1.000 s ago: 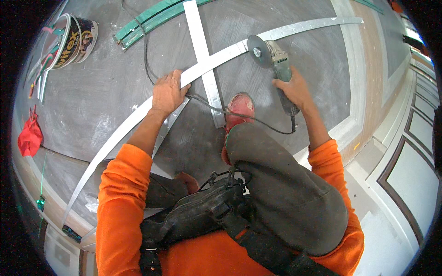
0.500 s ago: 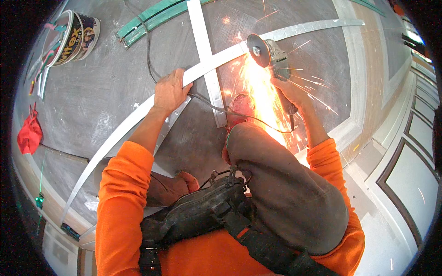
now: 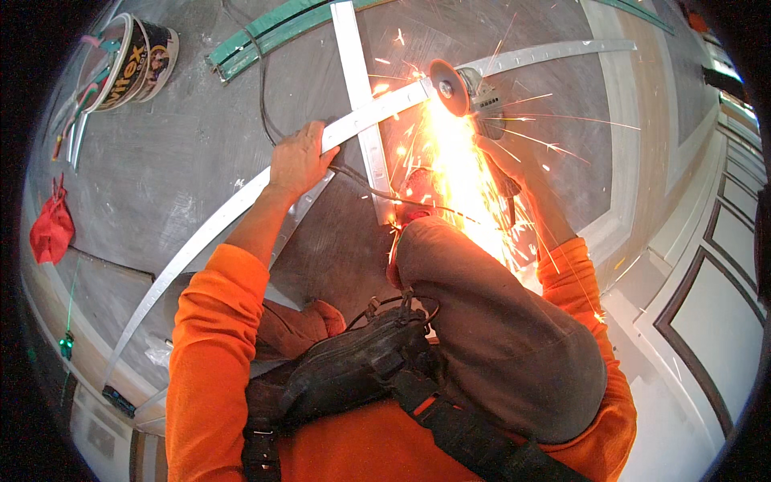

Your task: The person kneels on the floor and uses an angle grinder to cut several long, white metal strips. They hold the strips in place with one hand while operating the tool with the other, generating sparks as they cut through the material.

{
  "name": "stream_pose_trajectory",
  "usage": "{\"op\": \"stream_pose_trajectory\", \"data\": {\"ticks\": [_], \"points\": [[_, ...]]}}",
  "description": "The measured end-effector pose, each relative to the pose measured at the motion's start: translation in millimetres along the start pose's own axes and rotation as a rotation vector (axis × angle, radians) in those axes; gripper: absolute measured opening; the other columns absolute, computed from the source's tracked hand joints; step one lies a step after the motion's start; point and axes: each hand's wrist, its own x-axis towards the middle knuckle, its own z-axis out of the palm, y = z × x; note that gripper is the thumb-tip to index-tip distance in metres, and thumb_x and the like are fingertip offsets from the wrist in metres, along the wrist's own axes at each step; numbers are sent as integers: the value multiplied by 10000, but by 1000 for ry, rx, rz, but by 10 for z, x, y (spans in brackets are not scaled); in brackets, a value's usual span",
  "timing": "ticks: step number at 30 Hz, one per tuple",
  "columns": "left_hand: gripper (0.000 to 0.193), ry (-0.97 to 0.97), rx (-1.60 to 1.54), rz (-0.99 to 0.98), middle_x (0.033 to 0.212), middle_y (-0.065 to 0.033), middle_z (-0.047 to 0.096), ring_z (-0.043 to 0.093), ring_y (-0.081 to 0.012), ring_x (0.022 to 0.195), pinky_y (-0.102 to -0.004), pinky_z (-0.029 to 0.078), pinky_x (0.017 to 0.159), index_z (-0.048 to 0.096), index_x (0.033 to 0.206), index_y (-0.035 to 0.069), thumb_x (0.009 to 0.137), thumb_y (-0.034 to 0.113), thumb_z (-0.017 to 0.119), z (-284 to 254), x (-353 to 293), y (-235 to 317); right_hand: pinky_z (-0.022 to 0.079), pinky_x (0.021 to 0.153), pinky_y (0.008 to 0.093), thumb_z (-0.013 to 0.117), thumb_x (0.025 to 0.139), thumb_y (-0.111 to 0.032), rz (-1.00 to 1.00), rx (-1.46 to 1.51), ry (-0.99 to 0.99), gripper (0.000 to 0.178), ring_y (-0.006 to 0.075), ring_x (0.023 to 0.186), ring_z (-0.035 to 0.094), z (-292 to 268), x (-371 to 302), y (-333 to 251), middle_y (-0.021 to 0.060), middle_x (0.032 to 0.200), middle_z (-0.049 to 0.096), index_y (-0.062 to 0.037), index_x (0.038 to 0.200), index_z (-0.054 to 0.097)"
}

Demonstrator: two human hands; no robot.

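Note:
A long, pale metal profile (image 3: 205, 227) runs from the lower left to the upper right. My left hand (image 3: 299, 161) is closed around it, left of the cutting point. In my right hand (image 3: 507, 161) is an angle grinder (image 3: 487, 100), its handle mostly hidden by glare. The grinder's disc (image 3: 450, 87) meets the profile, and a bright stream of sparks (image 3: 462, 173) pours from there towards my knee and shoe. Beneath the long piece, a second metal profile (image 3: 353, 68) crosses at an angle.
A paint bucket (image 3: 120, 76) with tools stands at the upper left. A red cloth bag (image 3: 51, 229) lies at the left. Green profiles (image 3: 277, 34) lie at the top, crossed by a dark cable (image 3: 261, 88). White panelled doors (image 3: 707, 321) are at the right.
The spark stream has grown brighter and spreads wider, with more streaks flying right. The grinder's disc has turned slightly more towards view. Both hands keep nearly the same place.

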Motion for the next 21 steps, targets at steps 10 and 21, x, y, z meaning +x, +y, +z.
{"op": "stream_pose_trajectory", "data": {"ticks": [10, 21], "points": [[502, -14, -83, 25, 1063, -188, 696, 702, -392, 943, -481, 550, 812, 548, 1166, 37, 908, 435, 712, -71, -24, -39, 517, 909, 398, 802, 757, -355, 55, -168, 26, 669, 282, 1038, 678, 29, 156, -236, 178, 1124, 702, -1, 1290, 605], [410, -61, -18, -56, 1013, -181, 678, 692, -399, 967, -496, 547, 804, 543, 1138, 57, 906, 338, 731, -247, -14, 163, 522, 892, 385, 795, 773, -321, 92, -102, 54, 630, 276, 979, 682, -192, -81, -337, 181, 1086, 706, 12, 1267, 592]]}}
